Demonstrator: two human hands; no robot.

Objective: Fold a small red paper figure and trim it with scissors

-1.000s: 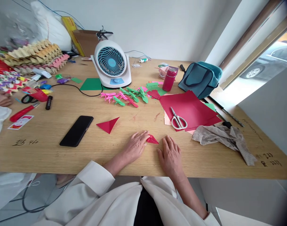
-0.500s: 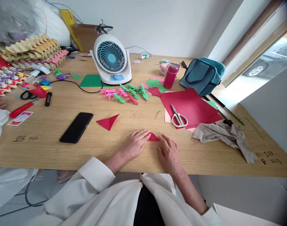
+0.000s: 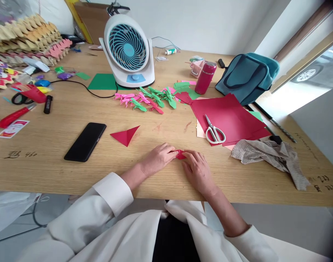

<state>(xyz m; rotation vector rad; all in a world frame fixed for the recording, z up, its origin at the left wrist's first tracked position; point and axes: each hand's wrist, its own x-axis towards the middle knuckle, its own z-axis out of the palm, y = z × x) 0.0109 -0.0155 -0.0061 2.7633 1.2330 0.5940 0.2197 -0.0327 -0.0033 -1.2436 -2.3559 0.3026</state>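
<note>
A small folded piece of red paper lies on the table between my hands, partly covered by my fingers. From its left side my left hand grips the edge, fingers bent together. My right hand has its fingertips closed on the paper's right side. To the left lies a second red paper, a creased triangle that neither hand touches. Several folded pink, green and red paper figures lie in a pile farther back.
A black phone lies to the left. White-handled scissors rest on red paper sheets, beside a crumpled cloth. Behind stand a fan, a red bottle and a teal bag. A red-handled tool lies far left.
My left fingers have gone from lying flat over the paper to pinching its edge. My right fingers have moved onto its right side. The paper looks more compact, and the view has shifted slightly.
</note>
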